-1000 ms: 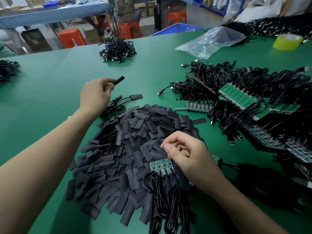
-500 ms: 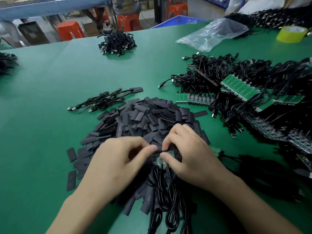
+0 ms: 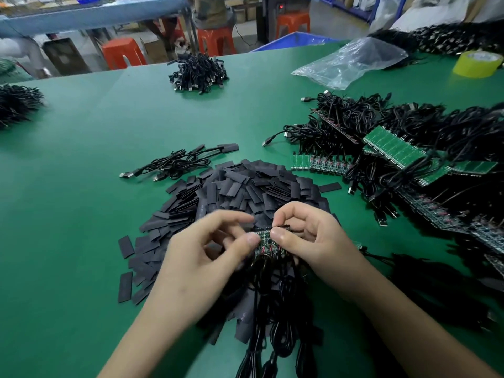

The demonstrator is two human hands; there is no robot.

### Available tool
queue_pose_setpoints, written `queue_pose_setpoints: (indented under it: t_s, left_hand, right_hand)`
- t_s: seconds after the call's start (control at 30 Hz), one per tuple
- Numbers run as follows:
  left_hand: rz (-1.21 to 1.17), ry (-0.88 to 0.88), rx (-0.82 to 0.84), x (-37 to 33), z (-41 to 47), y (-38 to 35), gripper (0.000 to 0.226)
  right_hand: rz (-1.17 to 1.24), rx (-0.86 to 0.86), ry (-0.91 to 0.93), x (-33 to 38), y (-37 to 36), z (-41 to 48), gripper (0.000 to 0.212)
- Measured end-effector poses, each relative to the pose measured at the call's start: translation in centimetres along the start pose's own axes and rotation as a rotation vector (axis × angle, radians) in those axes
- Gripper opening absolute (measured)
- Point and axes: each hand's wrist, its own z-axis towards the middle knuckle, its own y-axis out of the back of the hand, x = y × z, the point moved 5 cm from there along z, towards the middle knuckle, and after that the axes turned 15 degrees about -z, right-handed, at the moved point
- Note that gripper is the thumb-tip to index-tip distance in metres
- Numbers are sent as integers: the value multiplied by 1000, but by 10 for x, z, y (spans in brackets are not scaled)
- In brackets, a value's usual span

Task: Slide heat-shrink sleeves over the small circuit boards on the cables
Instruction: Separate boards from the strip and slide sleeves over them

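while flat matte sleeves (image 3: pixel 240 189) lie heaped, both hands, left hand (image 3: pixel 207 257) and right hand (image 3: pixel 311 241), pinch a green board strip (image 3: pixel 266 241).

Our two bare forearms reach in from the near edge of the table (image 3: pixel 81 214) and angle toward each other, the left forearm (image 3: pixel 152 331) from the lower left and the right forearm (image 3: pixel 409 323) from the lower right. Our left hand (image 3: pixel 207 257) lies palm inward, thumb stretched to the strip of circuit boards (image 3: pixel 266 242), fingers curled beneath, the index raised and blurred. Our right hand (image 3: pixel 313 241) pinches the same strip between thumb and bent index, its other fingers folded into the palm. The two thumb tips sit just beside each other.
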Motion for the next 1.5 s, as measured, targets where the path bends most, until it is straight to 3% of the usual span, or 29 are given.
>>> queue_pose_setpoints:
  t_s: [0.1, 0.47, 0.7, 0.87, 0.97, 1.1, 1.17, 1.27, 1.33, 1.4, 1.5]
  left_hand:
    - [10, 88, 119, 8, 5, -6, 31]
    - [-403, 255, 118, 29, 3, -9, 23]
    - [-609, 328, 158, 38, 1, -14, 20]
    - [-633, 286, 145, 35, 3, -8, 42]
    - [-636, 227, 29, 29, 6, 9, 51]
    - [-724, 187, -28, 25, 7, 24, 54]
    - [-766, 161, -10, 24, 6, 23, 52]
    - [-713, 82, -31, 22, 6, 22, 48]
    - [-555, -6, -67, 19, 5, 21, 33]
    - [-429, -76, -102, 17, 4, 17, 12]
    - [-385, -120, -99, 20, 3, 8, 9]
  right_hand:
    - [64, -15, 20, 1, 0, -1, 3]
    - [117, 52, -18, -1, -5, -1, 7]
    - [371, 128, -87, -1, -16, -3, 7]
    - [422, 171, -121, 0, -15, -2, 13]
    - [322, 229, -115, -1, -7, -3, 4]
    - [-91, 259, -27, -1, -3, -4, 11]
    - [-343, 165, 76, 4, -3, -4, 23]
    - [-589, -136, 302, 20, -2, -8, 26]
    - [-573, -197, 368, 26, -8, -10, 31]
    - [-485, -124, 359, 23, -18, -12, 35]
    - [-296, 14, 228, 14, -33, -11, 28]
